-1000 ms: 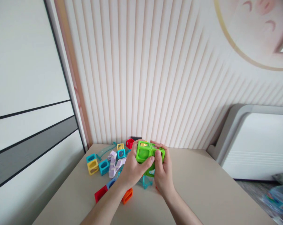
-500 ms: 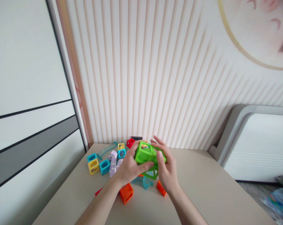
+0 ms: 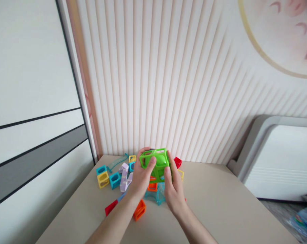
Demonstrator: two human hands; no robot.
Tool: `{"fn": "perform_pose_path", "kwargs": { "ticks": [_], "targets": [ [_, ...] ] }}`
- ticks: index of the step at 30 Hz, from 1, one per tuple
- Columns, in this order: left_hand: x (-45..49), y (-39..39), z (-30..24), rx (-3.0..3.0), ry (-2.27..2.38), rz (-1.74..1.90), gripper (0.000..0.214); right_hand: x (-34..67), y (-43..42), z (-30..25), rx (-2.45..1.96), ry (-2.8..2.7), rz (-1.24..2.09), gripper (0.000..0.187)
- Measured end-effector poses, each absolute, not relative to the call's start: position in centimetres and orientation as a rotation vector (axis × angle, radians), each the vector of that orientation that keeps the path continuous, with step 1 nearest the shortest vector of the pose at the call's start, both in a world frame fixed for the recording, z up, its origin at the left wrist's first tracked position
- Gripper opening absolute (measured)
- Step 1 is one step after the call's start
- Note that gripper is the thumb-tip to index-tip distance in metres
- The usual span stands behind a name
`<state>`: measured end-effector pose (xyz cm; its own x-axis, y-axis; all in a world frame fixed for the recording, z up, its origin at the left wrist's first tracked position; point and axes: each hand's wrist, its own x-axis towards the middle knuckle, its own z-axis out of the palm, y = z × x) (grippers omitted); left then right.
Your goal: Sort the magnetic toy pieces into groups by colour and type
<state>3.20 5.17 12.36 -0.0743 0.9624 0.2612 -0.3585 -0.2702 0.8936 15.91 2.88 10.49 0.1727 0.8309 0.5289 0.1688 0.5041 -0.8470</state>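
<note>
Both my hands hold a cluster of green hollow cube blocks [image 3: 157, 163] above the beige table [image 3: 219, 210]. My left hand [image 3: 140, 179] grips its left side with the thumb on top. My right hand [image 3: 173, 189] presses on its right side, fingers up along the blocks. Under the green blocks stand an orange block [image 3: 152, 186] and a clear teal piece [image 3: 155, 196]. Behind my right hand lie a red block [image 3: 178, 162] and a yellow block [image 3: 181, 174].
Loose blocks lie at the table's back left: teal [image 3: 115, 180], yellow [image 3: 103, 179], lilac [image 3: 125, 178]. An orange block [image 3: 139, 209] and a red one [image 3: 111, 207] lie near my left forearm. A ribbed wall stands behind; a white cabinet [image 3: 283, 162] is at right.
I have turned and lifted the green block cluster slightly to the left. My right fingers, spread half a second ago, have closed on it again. The view shifted a little.
</note>
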Motion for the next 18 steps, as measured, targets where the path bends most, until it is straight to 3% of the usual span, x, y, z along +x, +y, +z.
{"fn": "perform_pose_path", "kwargs": {
  "ticks": [9, 18],
  "targets": [
    [2.4, 3.9, 14.0, 1.437, 0.934, 1.453, 0.035, 16.9, 2.4, 11.9, -0.855, -1.425, 0.661, 0.053],
    [3.1, 3.3, 13.3, 1.494, 0.904, 1.460, 0.036, 16.4, 2.1, 11.3, -0.825, -1.416, 0.681, 0.054]
  ]
}}
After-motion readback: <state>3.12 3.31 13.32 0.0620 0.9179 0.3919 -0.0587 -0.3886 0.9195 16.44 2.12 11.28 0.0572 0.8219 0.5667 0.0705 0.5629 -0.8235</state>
